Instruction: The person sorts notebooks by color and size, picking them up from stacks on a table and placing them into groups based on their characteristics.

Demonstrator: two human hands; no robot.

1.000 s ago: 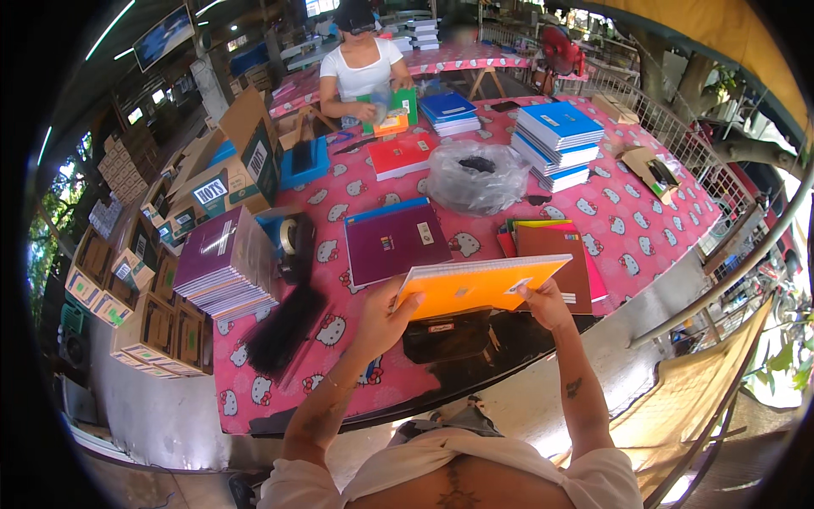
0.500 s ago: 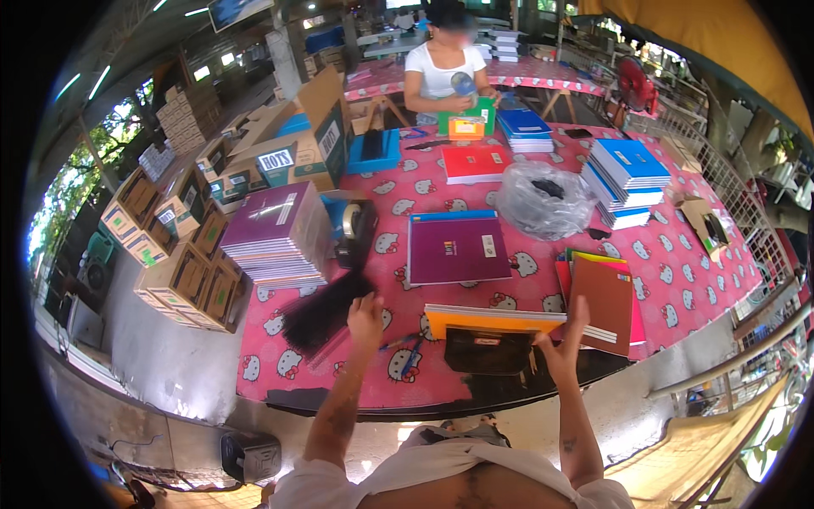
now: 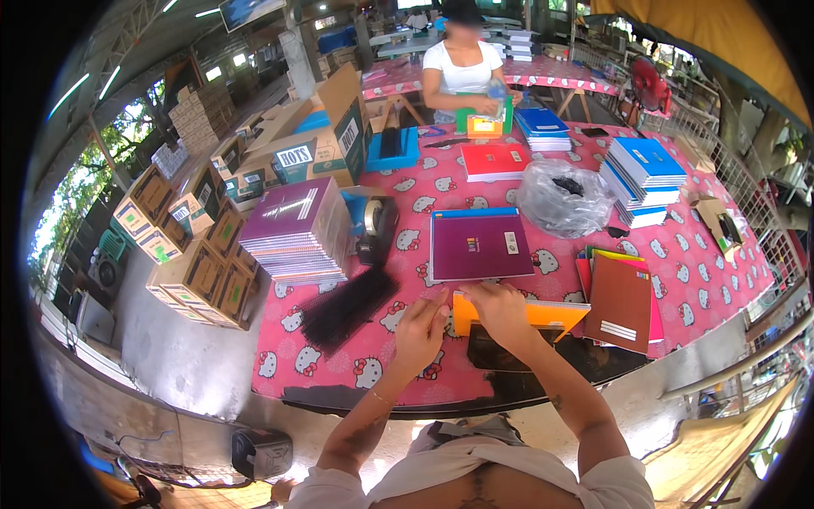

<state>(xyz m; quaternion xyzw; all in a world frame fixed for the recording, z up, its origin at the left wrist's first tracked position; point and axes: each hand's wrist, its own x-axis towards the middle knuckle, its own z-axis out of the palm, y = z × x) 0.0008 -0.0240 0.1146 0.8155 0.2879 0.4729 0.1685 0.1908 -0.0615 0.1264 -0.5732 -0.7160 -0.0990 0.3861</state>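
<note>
An orange-covered notebook (image 3: 543, 319) stands on its long edge near the table's front, spine side up, against a black case (image 3: 496, 355). My right hand (image 3: 502, 316) reaches over it, fingers pinched together at its upper left corner. Close beside that corner, my left hand (image 3: 421, 332) is closed with thumb and fingertips together. Whatever is between the fingers of either hand is too small to make out. A bundle of thin black binding coils (image 3: 349, 312) lies left of my left hand. Just beyond both hands, a purple notebook (image 3: 479, 246) lies flat over a blue one.
A purple notebook stack (image 3: 292, 233) and a tape dispenser (image 3: 377, 229) stand left. Brown and colored notebooks (image 3: 619, 305) lie right. Farther back are a clear plastic bag (image 3: 564, 199), blue notebook stacks (image 3: 640, 182), a red notebook (image 3: 494, 161) and a person (image 3: 462, 72) holding a green notebook.
My left hand has moved right, from the black coils to the orange notebook's left end. My right hand has slid from its right end to its upper left corner. The view has shifted slightly.
</note>
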